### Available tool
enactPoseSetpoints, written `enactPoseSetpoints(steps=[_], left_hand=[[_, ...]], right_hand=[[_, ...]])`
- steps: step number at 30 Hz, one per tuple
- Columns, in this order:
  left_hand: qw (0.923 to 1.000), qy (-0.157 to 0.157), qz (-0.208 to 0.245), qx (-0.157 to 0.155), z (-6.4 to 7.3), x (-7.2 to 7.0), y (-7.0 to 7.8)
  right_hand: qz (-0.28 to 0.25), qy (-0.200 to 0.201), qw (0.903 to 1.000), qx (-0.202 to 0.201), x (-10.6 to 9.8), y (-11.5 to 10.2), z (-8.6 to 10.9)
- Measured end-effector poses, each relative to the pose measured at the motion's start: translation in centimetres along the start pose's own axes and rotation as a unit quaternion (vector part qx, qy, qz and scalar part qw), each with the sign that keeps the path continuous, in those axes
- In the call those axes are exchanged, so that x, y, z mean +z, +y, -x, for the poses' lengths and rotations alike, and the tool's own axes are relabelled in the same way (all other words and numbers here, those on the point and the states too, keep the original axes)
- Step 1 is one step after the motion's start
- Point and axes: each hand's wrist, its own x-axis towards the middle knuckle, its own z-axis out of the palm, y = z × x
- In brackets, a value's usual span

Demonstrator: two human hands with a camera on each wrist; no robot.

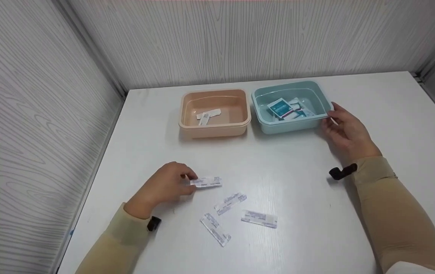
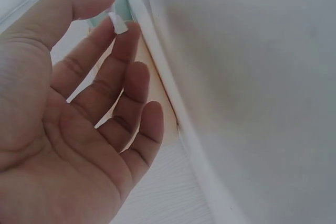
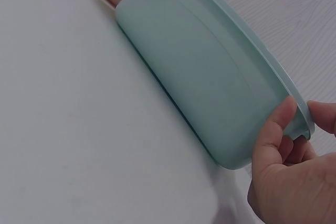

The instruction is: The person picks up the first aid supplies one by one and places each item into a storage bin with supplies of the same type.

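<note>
My left hand [image 1: 168,183] pinches one end of a wrapped adhesive bandage [image 1: 209,182], a slim white packet with purple print, low over the table. In the left wrist view its edge [image 2: 119,24] shows between thumb and fingertips. More wrapped bandages of the same look [image 1: 230,203] lie to the right of and nearer than that hand. With thumb and fingers, my right hand [image 1: 348,131] grips the right front corner rim of the light blue bin [image 1: 293,125]. Teal-and-white square sachets [image 1: 280,108] lie inside this bin.
Left of the blue bin stands a peach bin [image 1: 215,131] with small white packets [image 1: 209,115] in it. Both bins sit near the back of the white table [image 1: 297,171]. Wood-grain panels [image 1: 240,42] rise behind and at the left.
</note>
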Motion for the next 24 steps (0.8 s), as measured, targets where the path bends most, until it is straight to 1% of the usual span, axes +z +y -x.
enactPoseSetpoints(steps=[4, 6, 9, 14, 19, 24], left_hand=[[0.9994, 0.026, 0.009, 0.018, -0.1, -0.7, 0.3], [0.9983, 0.043, 0.014, 0.038, -0.3, -1.1, 0.4], [0.9967, 0.061, 0.017, 0.050, -0.8, -1.8, 0.9], [0.9940, 0.092, 0.029, 0.051, -1.4, -2.9, 1.8], [0.9892, 0.129, 0.045, 0.052, -2.1, -4.2, 2.6], [0.9835, 0.153, 0.068, 0.068, -3.3, -5.5, 3.2]], right_hand=[[0.000, -0.010, 0.9999, -0.003, 0.0, -0.1, 0.0], [0.000, -0.017, 0.9998, -0.007, 0.0, -0.2, 0.0], [-0.001, -0.024, 0.9996, -0.012, 0.0, -0.3, 0.1], [0.005, -0.024, 0.9996, -0.017, 0.0, 0.0, 0.0], [0.011, -0.021, 0.9996, -0.016, 0.0, 0.2, -0.2], [0.001, -0.017, 0.9998, -0.012, 0.2, 0.1, -0.2]])
